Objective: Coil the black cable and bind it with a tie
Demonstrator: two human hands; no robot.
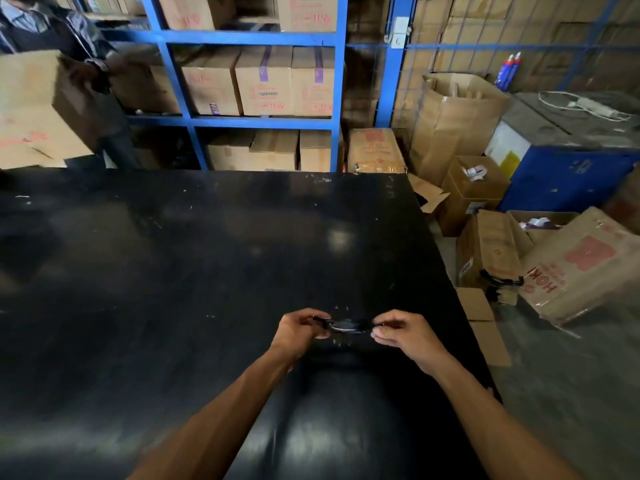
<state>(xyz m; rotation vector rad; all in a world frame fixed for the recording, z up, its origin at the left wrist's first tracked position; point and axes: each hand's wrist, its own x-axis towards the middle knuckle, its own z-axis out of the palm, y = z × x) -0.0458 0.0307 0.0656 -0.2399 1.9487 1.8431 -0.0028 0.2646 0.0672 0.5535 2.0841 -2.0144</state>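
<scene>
- The black table (173,271) fills most of the view, scuffed with pale flecks, its right edge running back toward the far right corner.
- Behind its far edge stands a blue shelving rack (249,38) stacked with cardboard boxes (265,83); to the right of the table more boxes (575,268) lie on the floor beside a blue cabinet (568,181).
- At the far left corner another person (69,32) holds a large carton (31,109).
- Both forearms reach in from the near edge, toward the table's right side.
- The left hand (299,329) and right hand (405,332) sit level with each other, a short gap between them, each with fingers pinched closed.
- The black cable (348,326) spans that gap as a small, flattened bundle, its long axis running left to right, parallel to the near edge; one end is gripped by each hand.
- The bundle is blurred; I cannot tell whether a tie is on it, or whether it touches the table.
</scene>
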